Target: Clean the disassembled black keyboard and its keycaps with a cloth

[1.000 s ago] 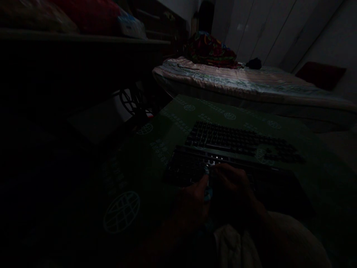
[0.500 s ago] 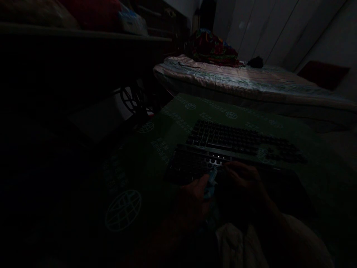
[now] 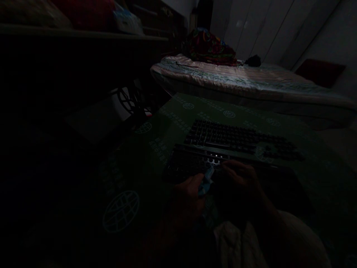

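Note:
The room is very dark. A black keyboard body (image 3: 178, 160) lies on the table in front of me, with part of its plate bare and lit near the middle. My left hand (image 3: 189, 190) is closed around a crumpled light-blue cloth (image 3: 205, 182), whose upper tip points at the bare plate; its exact material is hard to make out. Over the keyboard's middle, my right hand (image 3: 241, 175) has its fingers pinched together at the right of the lit patch. Whatever those fingertips hold is lost in shadow. Behind the keyboard body, black keycaps (image 3: 223, 136) are laid out in rows.
Green sheeting printed with white globes and lettering covers the table (image 3: 122, 210). A bed (image 3: 251, 80) with a dark red patterned blanket (image 3: 209, 46) stands beyond it. At left are a shelf (image 3: 83, 33) with bags and a spoked wheel (image 3: 126, 100).
The left hand and the blue cloth have shifted slightly left and toward me. My right hand stays nearly in place over the keyboard. The whole view has turned a little.

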`<state>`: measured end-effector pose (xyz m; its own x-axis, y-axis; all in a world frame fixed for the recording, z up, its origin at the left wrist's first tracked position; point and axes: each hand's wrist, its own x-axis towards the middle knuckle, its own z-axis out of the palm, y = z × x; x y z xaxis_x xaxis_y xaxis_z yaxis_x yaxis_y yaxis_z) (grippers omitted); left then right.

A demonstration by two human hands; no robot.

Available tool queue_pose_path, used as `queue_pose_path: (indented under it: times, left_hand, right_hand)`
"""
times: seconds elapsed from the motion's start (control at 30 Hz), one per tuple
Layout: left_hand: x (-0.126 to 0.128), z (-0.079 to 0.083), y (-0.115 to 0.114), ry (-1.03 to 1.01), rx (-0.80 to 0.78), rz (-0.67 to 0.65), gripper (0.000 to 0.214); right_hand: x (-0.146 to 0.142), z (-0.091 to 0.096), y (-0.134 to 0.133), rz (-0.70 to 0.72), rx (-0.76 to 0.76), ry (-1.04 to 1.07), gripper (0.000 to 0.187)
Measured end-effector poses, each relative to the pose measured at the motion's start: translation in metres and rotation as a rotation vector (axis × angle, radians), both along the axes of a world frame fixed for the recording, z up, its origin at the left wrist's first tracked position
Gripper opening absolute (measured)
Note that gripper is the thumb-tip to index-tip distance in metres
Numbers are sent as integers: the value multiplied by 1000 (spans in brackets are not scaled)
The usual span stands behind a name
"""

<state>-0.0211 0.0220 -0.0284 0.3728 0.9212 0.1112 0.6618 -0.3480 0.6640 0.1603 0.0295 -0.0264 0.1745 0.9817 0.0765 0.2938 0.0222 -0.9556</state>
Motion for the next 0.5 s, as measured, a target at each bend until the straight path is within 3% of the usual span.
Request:
queue_pose_path:
  times: [0.5]
  left_hand:
    - [-1,-12,-1,0,29,-49,58]
  right_hand:
    - [-3,-7,1,155,224,-448,21]
